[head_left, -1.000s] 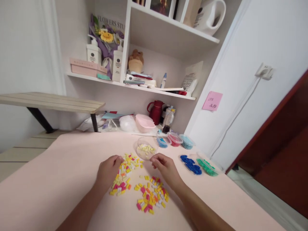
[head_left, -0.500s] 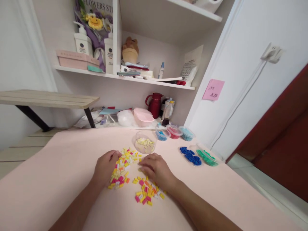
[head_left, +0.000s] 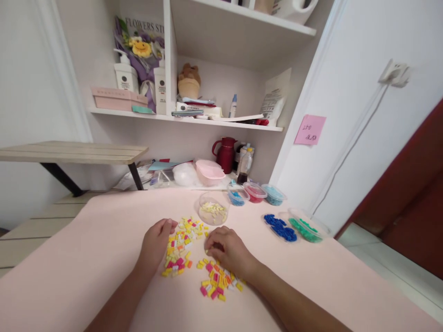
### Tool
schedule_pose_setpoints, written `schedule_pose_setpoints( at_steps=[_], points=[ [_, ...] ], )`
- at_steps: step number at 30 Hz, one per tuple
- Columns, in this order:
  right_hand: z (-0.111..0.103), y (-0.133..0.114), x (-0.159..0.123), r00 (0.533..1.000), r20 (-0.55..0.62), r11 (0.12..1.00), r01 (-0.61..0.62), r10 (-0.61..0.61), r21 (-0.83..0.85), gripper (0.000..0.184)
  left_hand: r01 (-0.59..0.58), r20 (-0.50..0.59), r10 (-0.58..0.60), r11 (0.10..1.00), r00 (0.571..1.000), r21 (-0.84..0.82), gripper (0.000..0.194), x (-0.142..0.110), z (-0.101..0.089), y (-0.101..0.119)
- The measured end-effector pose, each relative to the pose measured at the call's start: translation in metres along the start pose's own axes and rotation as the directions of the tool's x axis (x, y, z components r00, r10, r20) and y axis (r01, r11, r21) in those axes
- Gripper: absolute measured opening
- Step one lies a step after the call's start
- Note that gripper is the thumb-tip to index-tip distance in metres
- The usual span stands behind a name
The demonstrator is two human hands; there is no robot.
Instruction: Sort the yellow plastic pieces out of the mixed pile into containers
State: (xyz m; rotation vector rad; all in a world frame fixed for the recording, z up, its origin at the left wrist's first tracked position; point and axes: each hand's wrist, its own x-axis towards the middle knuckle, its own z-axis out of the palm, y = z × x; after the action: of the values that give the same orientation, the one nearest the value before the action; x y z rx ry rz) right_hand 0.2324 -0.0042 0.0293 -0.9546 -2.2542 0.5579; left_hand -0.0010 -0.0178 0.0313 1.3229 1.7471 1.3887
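My left hand [head_left: 155, 242] rests on its side against the left edge of a loose pile of small coloured plastic pieces [head_left: 180, 246], yellow, white, pink and orange. Its fingers are curled together with the thumb near them; anything inside is hidden. Right of that pile, my right hand [head_left: 230, 249] is closed, thumb and forefinger pinching what looks like a small pale yellow piece [head_left: 206, 251]. Just below the right hand lies a second mixed pile [head_left: 216, 281]. Beyond both hands stands a round clear dish [head_left: 204, 216] with pale yellow pieces in it.
Clear tubs of blue [head_left: 238, 198], red [head_left: 255, 193] and light-blue pieces [head_left: 274, 196] line the table's back edge. Dark-blue pieces [head_left: 280, 228] and a tub of green ones [head_left: 306, 230] sit at right. Behind are a pink box [head_left: 210, 171] and a red jug [head_left: 225, 154].
The view has shifted slightly, moving everything down and right. My right thumb and forefinger have drawn together, with a small pale piece now showing at their tips. The left hand stays by its pile.
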Motion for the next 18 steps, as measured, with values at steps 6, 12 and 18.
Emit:
schedule_pose_setpoints(
  at_steps=[6, 12, 18],
  points=[
    [-0.007, 0.006, 0.001, 0.997, 0.05, 0.966, -0.07, 0.059, 0.248, 0.004, 0.006, 0.062, -0.007, 1.0, 0.998, 0.004, 0.039, 0.001, 0.0, 0.0],
    [-0.008, 0.014, 0.002, 0.98, 0.094, 0.842, -0.2, 0.176, 0.502, 0.016, -0.033, 0.084, 0.024, 0.993, 0.996, 0.112, 0.037, 0.004, -0.002, 0.001],
    [-0.01, 0.011, 0.005, 0.997, 0.028, 0.96, 0.059, -0.069, 0.272, 0.009, -0.049, 0.097, 0.03, 0.977, 0.995, 0.206, 0.036, 0.017, -0.007, -0.002]
  ],
)
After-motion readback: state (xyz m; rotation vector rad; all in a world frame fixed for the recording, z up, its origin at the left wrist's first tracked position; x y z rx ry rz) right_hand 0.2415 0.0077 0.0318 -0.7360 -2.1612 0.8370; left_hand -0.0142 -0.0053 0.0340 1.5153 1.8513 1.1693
